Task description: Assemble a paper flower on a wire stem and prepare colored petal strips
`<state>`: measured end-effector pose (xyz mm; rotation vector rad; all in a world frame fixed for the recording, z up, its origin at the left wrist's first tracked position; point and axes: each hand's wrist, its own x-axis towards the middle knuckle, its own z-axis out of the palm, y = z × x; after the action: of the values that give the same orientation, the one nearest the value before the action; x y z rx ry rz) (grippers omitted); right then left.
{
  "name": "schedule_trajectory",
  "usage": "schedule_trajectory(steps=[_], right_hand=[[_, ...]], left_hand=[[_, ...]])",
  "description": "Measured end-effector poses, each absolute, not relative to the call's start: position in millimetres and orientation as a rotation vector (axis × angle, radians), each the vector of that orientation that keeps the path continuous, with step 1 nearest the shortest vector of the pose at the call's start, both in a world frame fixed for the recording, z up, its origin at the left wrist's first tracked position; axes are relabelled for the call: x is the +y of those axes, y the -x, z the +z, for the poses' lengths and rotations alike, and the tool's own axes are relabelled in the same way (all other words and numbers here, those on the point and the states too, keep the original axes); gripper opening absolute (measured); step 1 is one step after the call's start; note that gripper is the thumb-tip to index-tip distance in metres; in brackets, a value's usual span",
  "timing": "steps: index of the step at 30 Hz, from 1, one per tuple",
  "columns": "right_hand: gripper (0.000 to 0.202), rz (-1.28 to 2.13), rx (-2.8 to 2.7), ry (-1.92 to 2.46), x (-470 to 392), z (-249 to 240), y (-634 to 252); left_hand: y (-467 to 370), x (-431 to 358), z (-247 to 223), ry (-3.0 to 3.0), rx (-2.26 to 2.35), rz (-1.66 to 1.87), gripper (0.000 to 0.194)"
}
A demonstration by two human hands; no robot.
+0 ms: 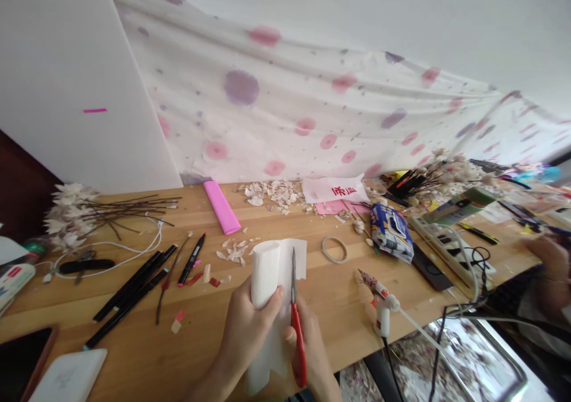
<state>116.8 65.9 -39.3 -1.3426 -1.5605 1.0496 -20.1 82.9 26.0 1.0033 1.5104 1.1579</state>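
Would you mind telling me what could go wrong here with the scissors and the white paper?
1. The left hand grips the white paper right beside the scissors in the right hand; the thumb could get nicked.
2. The paper is rolled and floppy, so the cut may wander.
3. The glue gun lies close by with its cord trailing off the table; an elbow might snag it.
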Motion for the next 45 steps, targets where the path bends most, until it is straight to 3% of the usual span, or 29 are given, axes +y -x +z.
schedule_trajectory(steps=[12,29,37,45], right_hand=[[0.082,0.969,-1.628,1.335,69,-44,-122],[0.070,0.881,-1.646,1.253,72,-29,-125],[0.081,1.018,-1.557,1.404,77,-42,-126],[0.067,0.947,-1.546,1.637,74,-49,-154]], left_hand=[[21,85,22,-1.061,1.516,1.135,0.027],[18,80,12,-1.271,1.470,1.031,0.017],[22,81,11,-1.240,1.512,1.026,0.020],[54,103,-31,-0.650,1.496,1.067,0.041]])
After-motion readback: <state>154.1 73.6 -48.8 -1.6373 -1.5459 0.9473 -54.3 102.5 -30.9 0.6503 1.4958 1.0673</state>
